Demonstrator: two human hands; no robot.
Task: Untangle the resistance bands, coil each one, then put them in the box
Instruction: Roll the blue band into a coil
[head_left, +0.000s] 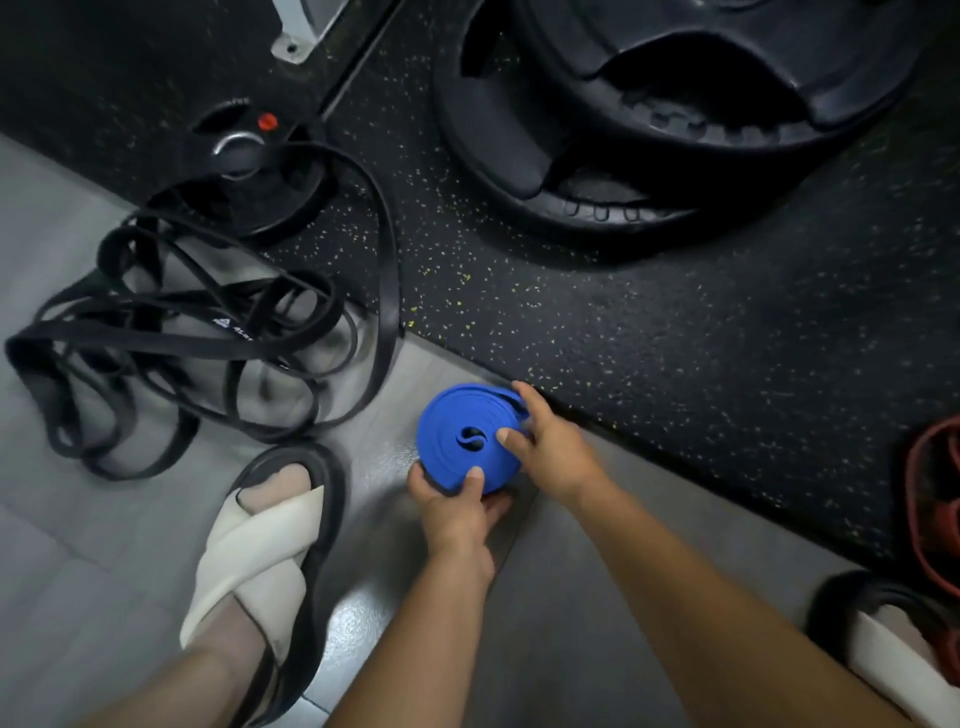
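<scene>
Blue band (470, 439), coiled flat, just right of sandal (270, 540). Left hand (452, 506) cradling lower rim; right hand (548, 449) pinching loose tail. Rubbery, springy, light; likely unwinds unless squeezed across edges.

A coiled band (467, 436) is held between the left hand (457, 506) and the right hand (550, 447), just above the floor (104, 519) beside the mat (649, 322) edge. To its left, tangled bands (182, 332) are spread (partly onto the mat). 2 weight plates (649, 130) are stacked behind.
</scene>
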